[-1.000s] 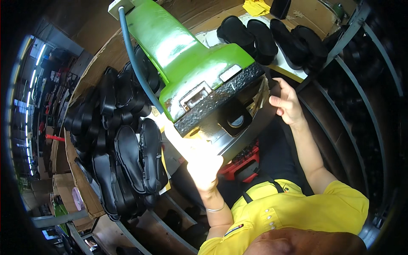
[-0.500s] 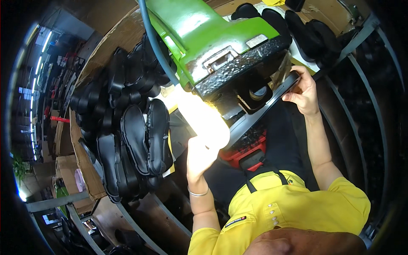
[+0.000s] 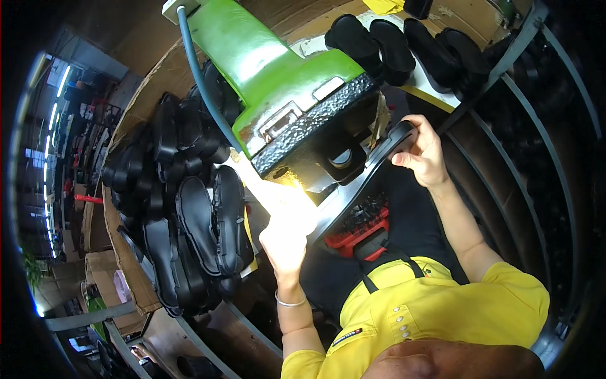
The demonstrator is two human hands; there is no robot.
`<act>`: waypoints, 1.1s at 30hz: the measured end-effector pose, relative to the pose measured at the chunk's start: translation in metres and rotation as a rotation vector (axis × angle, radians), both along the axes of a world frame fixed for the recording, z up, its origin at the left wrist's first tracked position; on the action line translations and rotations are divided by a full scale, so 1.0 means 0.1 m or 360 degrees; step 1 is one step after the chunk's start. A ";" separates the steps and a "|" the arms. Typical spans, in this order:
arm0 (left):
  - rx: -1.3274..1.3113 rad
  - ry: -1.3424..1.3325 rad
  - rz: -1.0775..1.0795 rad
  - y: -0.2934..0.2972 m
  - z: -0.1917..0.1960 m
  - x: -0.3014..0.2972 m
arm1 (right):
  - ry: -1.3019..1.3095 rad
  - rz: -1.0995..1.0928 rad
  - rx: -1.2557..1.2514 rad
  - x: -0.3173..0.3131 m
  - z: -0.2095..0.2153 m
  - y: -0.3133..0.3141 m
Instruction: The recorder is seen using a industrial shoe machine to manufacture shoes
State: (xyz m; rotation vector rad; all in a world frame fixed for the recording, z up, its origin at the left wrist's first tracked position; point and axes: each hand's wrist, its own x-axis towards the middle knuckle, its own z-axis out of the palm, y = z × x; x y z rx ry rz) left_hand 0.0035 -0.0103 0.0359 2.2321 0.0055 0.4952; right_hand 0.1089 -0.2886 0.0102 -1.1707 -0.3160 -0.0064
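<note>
Beneath the green machine (image 3: 265,69), a black shoe sole (image 3: 349,196), probably light, smooth and firm yet slightly bendy, seems best held by its ends: the right hand (image 3: 421,155) pinches one; glare hides how far the left hand (image 3: 287,234) closes at the other.

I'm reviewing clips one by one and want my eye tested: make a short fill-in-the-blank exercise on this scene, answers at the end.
1. The machine's smooth upper body is painted ____.
2. The dark sole has its upper end in the ____ hand.
3. A bracelet circles the ____ wrist.
4. The buttoned shirt is ____.
Missing words: green; right; left; yellow.
</note>
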 end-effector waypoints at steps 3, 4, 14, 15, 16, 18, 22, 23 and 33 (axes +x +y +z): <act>-0.0198 0.0022 -0.0079 -0.03 0.13 -0.08 | 0.0233 -0.0060 0.0115 -0.08 -0.04 0.07; -0.0132 -0.0119 -0.0174 -0.07 0.19 -0.07 | 0.0302 -0.0104 0.0140 -0.08 -0.07 0.09; -0.0253 -0.0032 -0.0069 0.15 0.24 -0.09 | 0.0608 -0.0034 0.0202 -0.24 -0.16 0.45; -0.0333 0.0020 -0.0036 0.19 0.22 -0.13 | 0.0614 0.0005 0.0171 -0.25 -0.16 0.47; -0.0412 0.0072 -0.0004 0.23 0.16 -0.18 | 0.0597 0.0020 0.0164 -0.27 -0.15 0.51; -0.0566 0.0108 0.0061 0.35 -0.02 -0.33 | 0.0563 0.0058 0.0090 -0.31 -0.09 0.58; -0.0685 0.0231 0.0167 0.32 -0.16 -0.54 | 0.0290 0.0054 -0.0163 -0.35 -0.08 0.63; -0.0645 0.0227 0.0149 0.35 -0.28 -0.58 | 0.0183 0.0023 -0.0223 -0.35 -0.11 0.64; -0.0037 0.0016 -0.0127 -0.36 -0.40 0.14 | -0.0094 0.0012 -0.0423 -0.34 -0.19 0.68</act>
